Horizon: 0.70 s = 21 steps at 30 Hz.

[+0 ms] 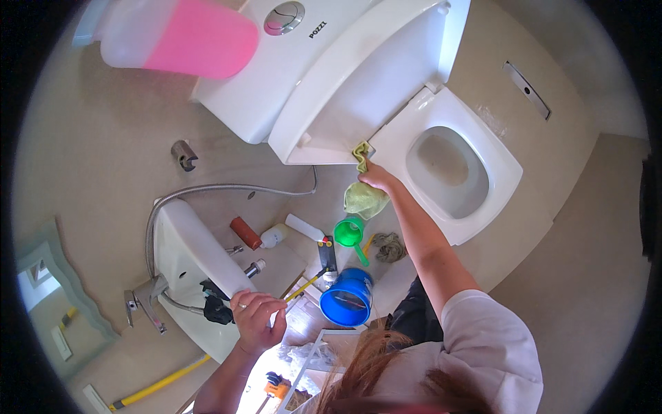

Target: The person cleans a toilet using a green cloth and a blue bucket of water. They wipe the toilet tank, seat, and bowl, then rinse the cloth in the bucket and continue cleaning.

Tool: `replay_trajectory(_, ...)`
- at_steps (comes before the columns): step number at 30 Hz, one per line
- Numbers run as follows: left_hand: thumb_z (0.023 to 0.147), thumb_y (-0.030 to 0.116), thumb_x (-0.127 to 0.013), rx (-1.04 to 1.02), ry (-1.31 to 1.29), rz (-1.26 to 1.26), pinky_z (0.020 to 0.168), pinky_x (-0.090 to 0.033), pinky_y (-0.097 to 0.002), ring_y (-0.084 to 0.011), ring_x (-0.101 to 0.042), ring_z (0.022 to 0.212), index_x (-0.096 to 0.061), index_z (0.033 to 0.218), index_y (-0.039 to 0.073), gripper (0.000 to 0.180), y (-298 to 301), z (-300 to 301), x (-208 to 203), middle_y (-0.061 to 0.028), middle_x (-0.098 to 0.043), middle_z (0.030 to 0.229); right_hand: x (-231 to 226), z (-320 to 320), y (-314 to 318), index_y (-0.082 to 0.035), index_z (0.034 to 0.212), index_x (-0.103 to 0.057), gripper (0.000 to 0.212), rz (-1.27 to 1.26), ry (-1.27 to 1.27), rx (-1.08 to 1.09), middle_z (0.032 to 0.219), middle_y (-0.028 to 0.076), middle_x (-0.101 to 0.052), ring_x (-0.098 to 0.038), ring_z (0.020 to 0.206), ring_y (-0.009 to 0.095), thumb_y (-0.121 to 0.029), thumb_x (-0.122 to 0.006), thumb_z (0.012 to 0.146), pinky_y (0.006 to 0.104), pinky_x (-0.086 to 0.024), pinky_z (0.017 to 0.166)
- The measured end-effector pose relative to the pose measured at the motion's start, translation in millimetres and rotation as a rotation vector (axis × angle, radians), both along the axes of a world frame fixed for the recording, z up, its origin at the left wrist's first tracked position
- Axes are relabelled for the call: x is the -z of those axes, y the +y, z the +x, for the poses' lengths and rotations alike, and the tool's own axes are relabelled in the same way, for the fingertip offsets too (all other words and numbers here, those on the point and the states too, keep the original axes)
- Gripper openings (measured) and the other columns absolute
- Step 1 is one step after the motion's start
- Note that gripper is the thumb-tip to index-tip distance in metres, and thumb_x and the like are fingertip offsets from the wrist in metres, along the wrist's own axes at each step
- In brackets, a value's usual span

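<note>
Black lettering [318, 30] on toilet cistern [238, 96]

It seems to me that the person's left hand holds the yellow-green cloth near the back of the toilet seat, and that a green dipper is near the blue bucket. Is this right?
Not quite: the right hand holds the yellow-green cloth near the back of the toilet seat, as the head view shows. A green dipper is near the blue bucket.

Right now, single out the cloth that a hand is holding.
The yellow-green cloth, held in the right hand by the toilet seat; the other, a grayish-brown cloth, lies crumpled near the green dipper, clear of both hands.
</note>
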<state>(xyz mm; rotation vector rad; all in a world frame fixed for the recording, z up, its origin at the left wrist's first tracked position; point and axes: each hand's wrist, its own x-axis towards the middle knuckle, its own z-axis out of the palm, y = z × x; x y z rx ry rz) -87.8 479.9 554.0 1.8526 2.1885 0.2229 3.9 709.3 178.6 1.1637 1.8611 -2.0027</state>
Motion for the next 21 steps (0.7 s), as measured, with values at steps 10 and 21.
replay_trajectory(10,0.063,0.009,-0.059,-0.012,0.045,-0.013,0.077,-0.034,-0.0333,-0.0155,-0.054,0.073,-0.058,0.072,0.013,0.010,-3.4,1.6,-1.1,0.0014,-0.058,0.071,-41.0,-5.1,-10.6,-0.005,0.108,-0.046,0.035,-0.707,0.361,0.458,0.078,0.005,-0.055,-0.055,0.066,0.014,-0.013,-0.051,0.074,0.0287,-0.048,0.061)
replay_trajectory(21,0.063,0.009,-0.059,0.003,0.038,-0.030,0.078,-0.034,-0.0336,-0.0163,-0.053,0.073,-0.058,0.072,0.014,0.010,-1.8,1.6,-1.6,0.0014,-0.057,0.070,-26.1,-19.7,-10.9,-0.010,0.129,-0.029,0.064,0.468,-0.357,-0.178,0.085,0.014,-0.061,-0.059,0.080,0.029,-0.016,-0.050,0.069,0.0385,-0.047,0.067)
